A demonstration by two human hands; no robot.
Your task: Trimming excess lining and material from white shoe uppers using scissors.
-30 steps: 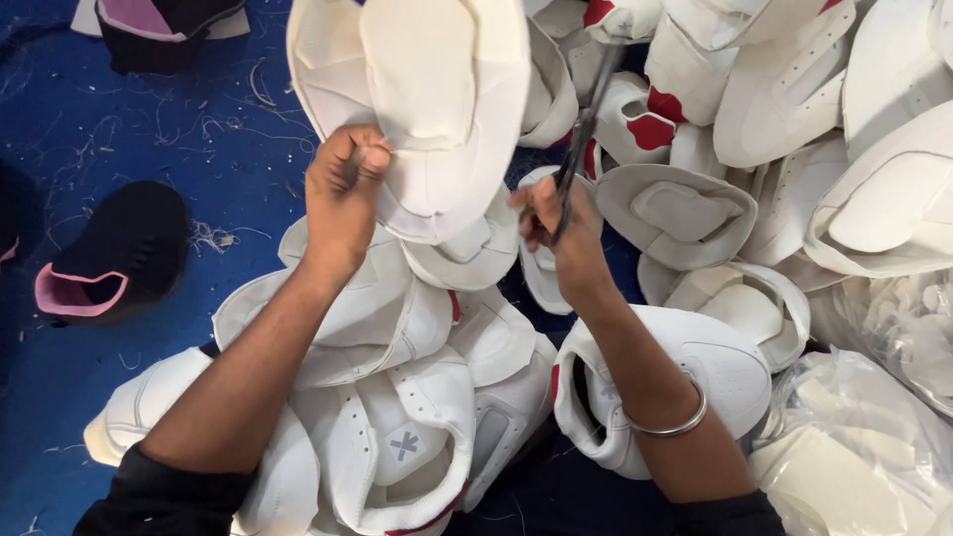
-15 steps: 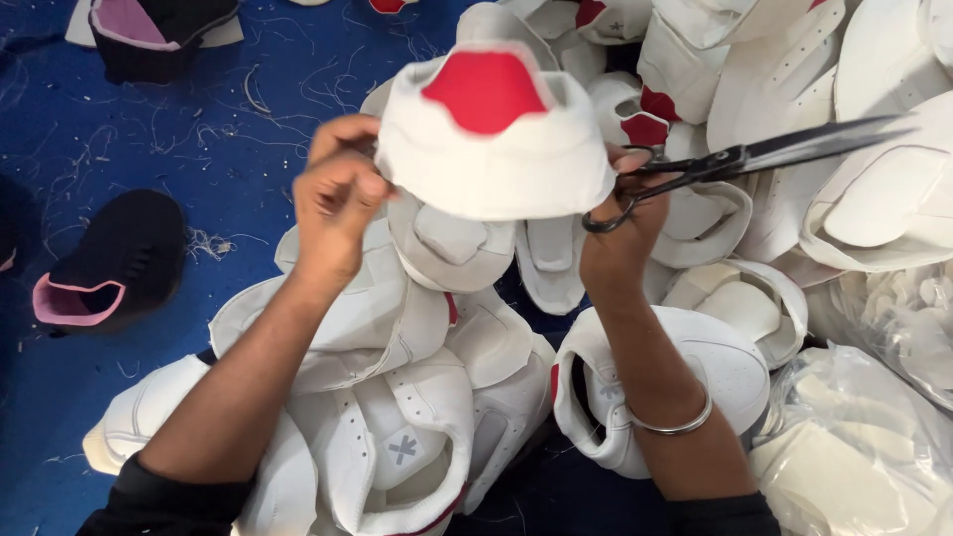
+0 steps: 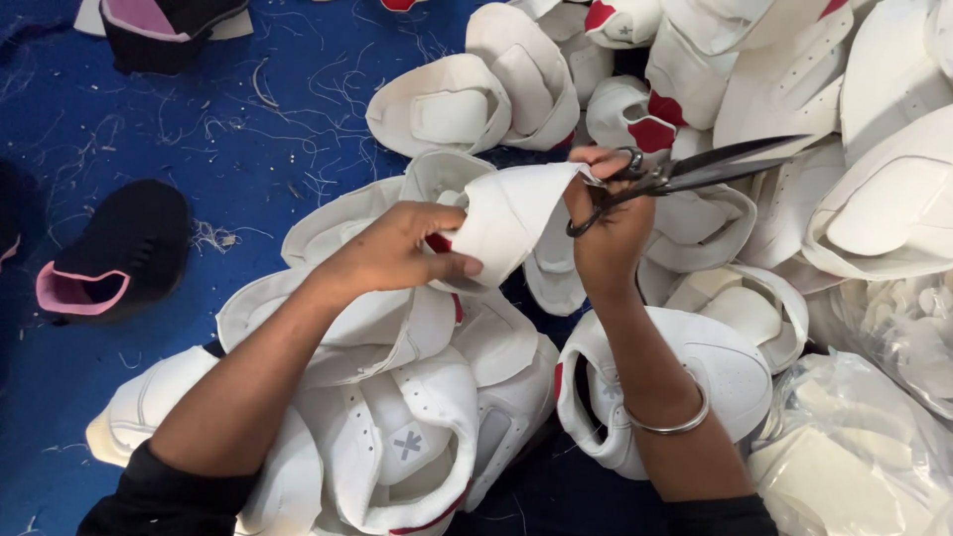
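Containers: clear plastic bags (image 3: 874, 437) at lower right, holding pale flat cut pieces; exact kind cannot be told.

Surface: blue work surface (image 3: 149, 149), littered with thread scraps and offcuts.

Stock, largest first: heap of white shoe uppers (image 3: 397, 437) filling centre and right, some with red panels. One black shoe upper with pink lining (image 3: 109, 258) lies apart at left; a second black and pink upper (image 3: 164, 25) sits at the top left edge.

In hand: white shoe upper (image 3: 506, 218), held above the heap between both hands, a red patch just showing beneath the left thumb.

Left hand (image 3: 397, 253): closed on the upper's lower left side, thumb on top, fingers wrapped underneath.

Right hand (image 3: 608, 228): fingers through the loops of black scissors (image 3: 695, 171), fingertips also pinching the upper's right corner. Blades point right, over the heap. Silver bangle (image 3: 667, 422) on the right wrist.

Change since half a second earlier: the upper then faced the camera with its red panel up and sat higher; it is now turned white side out and lowered. The scissors remain in the right hand, pointing right.
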